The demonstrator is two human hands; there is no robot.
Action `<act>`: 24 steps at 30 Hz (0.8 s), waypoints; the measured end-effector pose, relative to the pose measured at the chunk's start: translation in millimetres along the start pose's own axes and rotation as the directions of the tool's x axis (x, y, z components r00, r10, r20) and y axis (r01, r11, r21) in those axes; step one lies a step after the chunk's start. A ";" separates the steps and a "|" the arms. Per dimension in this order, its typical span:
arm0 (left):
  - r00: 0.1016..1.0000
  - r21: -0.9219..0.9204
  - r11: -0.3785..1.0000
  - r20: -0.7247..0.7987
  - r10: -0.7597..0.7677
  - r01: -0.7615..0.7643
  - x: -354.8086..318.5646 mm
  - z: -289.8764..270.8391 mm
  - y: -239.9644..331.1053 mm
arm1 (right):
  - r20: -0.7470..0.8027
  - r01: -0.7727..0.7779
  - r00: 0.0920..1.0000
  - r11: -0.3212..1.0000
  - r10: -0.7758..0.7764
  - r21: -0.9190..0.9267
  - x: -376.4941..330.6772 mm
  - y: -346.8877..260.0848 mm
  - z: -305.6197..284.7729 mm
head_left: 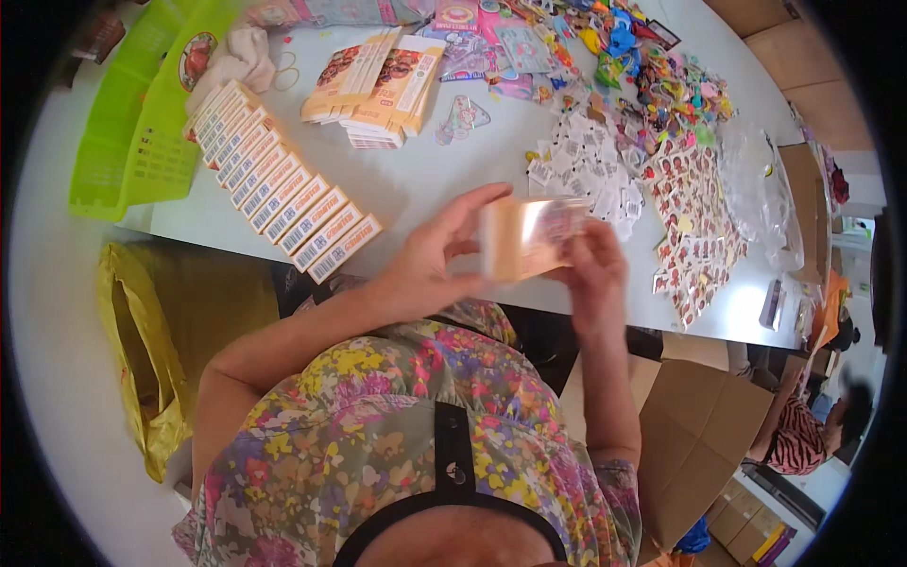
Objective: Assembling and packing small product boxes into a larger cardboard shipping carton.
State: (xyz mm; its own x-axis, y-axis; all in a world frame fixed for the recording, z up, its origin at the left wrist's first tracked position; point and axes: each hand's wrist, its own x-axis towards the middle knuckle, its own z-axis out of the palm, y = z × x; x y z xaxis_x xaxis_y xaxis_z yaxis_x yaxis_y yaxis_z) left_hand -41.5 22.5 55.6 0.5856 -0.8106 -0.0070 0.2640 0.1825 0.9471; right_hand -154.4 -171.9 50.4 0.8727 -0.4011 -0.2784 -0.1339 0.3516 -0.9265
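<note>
Both hands held a small flat box point(524, 238) up over the near edge of the white table point(425, 180): left hand point(436, 253) pinched its left end between thumb and fingers, right hand point(590, 269) closed on the right end, motion blur hid the finger detail. Looked like light thin cardboard, fairly stiff but easy to crush, so grip belonged on the short ends or edges, not the broad faces. A row of matching boxes point(279, 180) lay on the table left of it, sticker sheets point(694, 217) to the right.
</note>
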 end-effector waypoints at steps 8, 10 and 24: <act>0.957 0.063 0.969 -0.153 0.245 -0.238 -3.7 -8.9 -4.3 | 0.379 0.553 0.777 0.257 -0.503 -0.792 149.9 -14.1 23.9; 0.973 0.028 0.987 -0.164 0.163 -0.160 -3.8 -9.4 -1.7 | 0.549 0.567 0.572 -0.189 -0.610 -0.801 210.3 -21.5 19.6; 0.937 0.376 0.920 -0.271 0.222 -0.109 -1.5 -26.0 34.8 | 0.344 0.554 0.549 0.023 -0.762 -0.832 215.6 -65.2 18.5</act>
State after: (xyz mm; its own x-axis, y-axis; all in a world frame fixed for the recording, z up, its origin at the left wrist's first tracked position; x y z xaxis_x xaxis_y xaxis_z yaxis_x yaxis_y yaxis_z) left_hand -13.2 44.6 80.3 0.8148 -0.5680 0.1165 -0.1093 0.0470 0.9929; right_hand 51.2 -265.6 55.5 0.7427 -0.1967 0.6401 0.0902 -0.9178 -0.3867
